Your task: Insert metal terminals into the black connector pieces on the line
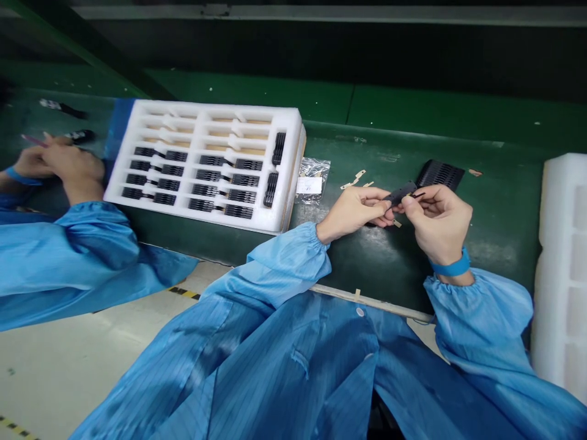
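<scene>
While the left hand (355, 211) and right hand (438, 223) pinch the small black part (401, 194) between narrowed fingertips, bare green belt (367, 263) lies beneath them and a black stack (440, 174) sits just beyond.

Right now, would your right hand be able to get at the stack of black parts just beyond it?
Probably yes: the stack of black parts lies just beyond the right hand with nothing between them, but that hand and the left hand both pinch a small black part.

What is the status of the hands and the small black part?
Left hand and right hand both pinch small black part. Held above green belt. Nothing blocks them.
</scene>
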Action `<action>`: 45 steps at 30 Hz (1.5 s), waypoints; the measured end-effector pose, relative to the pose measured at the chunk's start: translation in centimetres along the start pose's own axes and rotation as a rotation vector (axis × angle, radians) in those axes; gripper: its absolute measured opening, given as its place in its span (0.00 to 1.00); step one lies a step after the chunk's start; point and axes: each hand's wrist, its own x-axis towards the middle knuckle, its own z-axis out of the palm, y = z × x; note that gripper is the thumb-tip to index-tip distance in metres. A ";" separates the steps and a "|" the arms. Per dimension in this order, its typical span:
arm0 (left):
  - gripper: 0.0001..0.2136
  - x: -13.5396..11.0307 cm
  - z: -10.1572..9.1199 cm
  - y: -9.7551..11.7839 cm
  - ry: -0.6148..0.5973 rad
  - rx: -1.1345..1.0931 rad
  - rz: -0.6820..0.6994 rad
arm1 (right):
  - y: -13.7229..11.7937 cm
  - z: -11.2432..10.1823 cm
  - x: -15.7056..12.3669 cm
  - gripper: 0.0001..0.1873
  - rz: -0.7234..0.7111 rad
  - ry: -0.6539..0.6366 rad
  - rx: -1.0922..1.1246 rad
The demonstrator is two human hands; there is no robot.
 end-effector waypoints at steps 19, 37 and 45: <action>0.08 0.0 -0.1 -0.2 -0.013 -0.042 0.039 | -0.1 0.1 0.0 0.10 -0.018 0.026 -0.036; 0.07 0.1 -0.2 -0.4 -0.018 -0.059 0.055 | -0.2 0.2 0.0 0.08 -0.027 0.017 -0.019; 0.09 0.3 -0.2 -0.7 -0.018 -0.050 0.068 | 0.0 0.1 0.0 0.07 -0.043 0.045 -0.070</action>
